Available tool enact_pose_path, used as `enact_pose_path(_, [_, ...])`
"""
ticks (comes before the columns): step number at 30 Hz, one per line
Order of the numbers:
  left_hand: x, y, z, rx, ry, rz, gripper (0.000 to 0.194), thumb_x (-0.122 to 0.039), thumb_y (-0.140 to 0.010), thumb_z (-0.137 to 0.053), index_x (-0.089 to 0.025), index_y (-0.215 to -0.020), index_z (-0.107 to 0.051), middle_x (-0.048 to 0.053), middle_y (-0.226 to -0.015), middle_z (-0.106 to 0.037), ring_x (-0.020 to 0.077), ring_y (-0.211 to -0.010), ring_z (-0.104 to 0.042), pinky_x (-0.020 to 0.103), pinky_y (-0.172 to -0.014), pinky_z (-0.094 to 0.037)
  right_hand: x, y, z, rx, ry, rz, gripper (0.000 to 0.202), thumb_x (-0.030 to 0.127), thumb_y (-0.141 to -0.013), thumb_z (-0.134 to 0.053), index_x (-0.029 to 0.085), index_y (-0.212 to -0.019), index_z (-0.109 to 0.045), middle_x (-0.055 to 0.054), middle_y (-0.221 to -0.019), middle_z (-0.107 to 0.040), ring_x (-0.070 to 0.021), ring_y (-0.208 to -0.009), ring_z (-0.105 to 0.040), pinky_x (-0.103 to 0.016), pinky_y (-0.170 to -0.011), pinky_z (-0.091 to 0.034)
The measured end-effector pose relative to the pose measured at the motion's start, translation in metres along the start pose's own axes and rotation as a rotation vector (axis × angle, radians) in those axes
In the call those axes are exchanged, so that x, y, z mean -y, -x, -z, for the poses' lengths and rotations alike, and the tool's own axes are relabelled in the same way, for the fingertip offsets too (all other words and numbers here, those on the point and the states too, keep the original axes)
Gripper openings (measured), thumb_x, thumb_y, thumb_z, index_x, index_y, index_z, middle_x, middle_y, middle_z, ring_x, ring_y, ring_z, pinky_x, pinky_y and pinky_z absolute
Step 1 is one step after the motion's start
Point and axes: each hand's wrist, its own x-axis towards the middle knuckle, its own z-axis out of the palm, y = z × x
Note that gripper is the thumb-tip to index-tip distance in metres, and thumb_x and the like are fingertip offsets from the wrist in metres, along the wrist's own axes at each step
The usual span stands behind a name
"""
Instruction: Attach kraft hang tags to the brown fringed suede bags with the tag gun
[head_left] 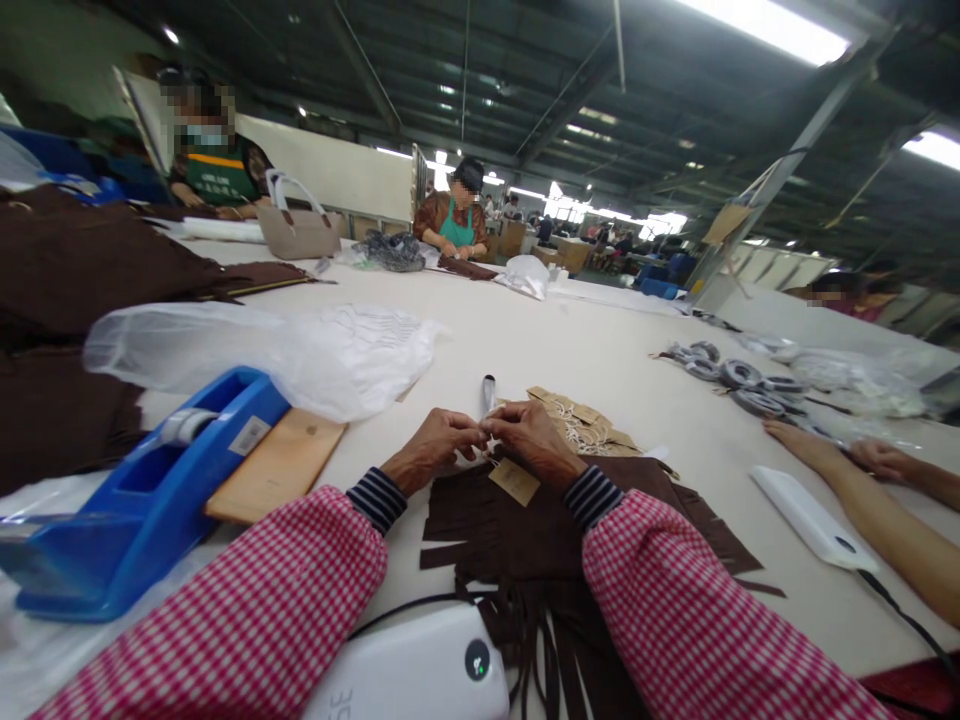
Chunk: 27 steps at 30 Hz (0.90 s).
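Observation:
My left hand point(441, 446) and my right hand point(536, 440) meet with pinched fingers at the top edge of a dark brown fringed piece point(529, 530), perhaps a bag. Between the fingertips is the thin white string of a kraft-paper hang tag point(514, 482), which lies on the brown material just below. The exact point where each hand grips the string is hard to see. Right behind my hands is a pile of kraft tags point(581, 415) with white strings. A small dark-topped, clear object point(488, 392) stands beyond my fingertips.
To the left are a blue tape dispenser point(161, 490), a gold phone point(281, 465) and white plastic bags point(337, 350). A white power bank point(412, 665) lies in front, another white device point(814, 515) at right. A co-worker's arms point(862, 490) reach in near coiled straps point(739, 375).

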Motion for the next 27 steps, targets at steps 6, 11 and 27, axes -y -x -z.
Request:
enact_pose_path(6, [0.000, -0.001, 0.011, 0.017, -0.053, -0.071, 0.029, -0.043, -0.074, -0.075, -0.014, -0.077, -0.079, 0.010, -0.080, -0.076, 0.0145, -0.063, -0.061, 0.022, -0.050, -0.032, -0.006, -0.003, 0.005, -0.026, 0.104, 0.017, 0.026, 0.035, -0.076, -0.067, 0.012, -0.067, -0.067, 0.002, -0.058, -0.054, -0.0096, -0.054, -0.044, -0.023, -0.051, -0.033])
enact_pose_path(11, [0.001, 0.000, 0.013, -0.017, 0.118, -0.066, 0.026, -0.040, -0.075, -0.077, -0.015, -0.083, -0.078, 0.010, -0.093, -0.076, 0.0172, -0.083, -0.065, 0.023, -0.063, -0.043, -0.018, -0.006, 0.013, -0.056, 0.231, -0.068, 0.022, 0.030, -0.077, -0.064, 0.013, -0.064, -0.063, 0.002, -0.056, -0.053, -0.0097, -0.054, -0.044, -0.024, -0.053, -0.031])
enact_pose_path(27, [0.002, 0.006, 0.008, 0.183, 0.582, -0.081, 0.014, -0.027, -0.076, -0.068, -0.015, -0.082, -0.072, 0.013, -0.139, -0.064, 0.0284, -0.132, -0.055, 0.037, -0.093, -0.049, -0.014, 0.061, 0.011, 0.291, 1.080, 0.354, 0.023, 0.017, -0.099, -0.051, 0.019, -0.119, -0.061, -0.009, -0.115, -0.058, -0.0232, -0.112, -0.051, -0.036, -0.095, -0.046])
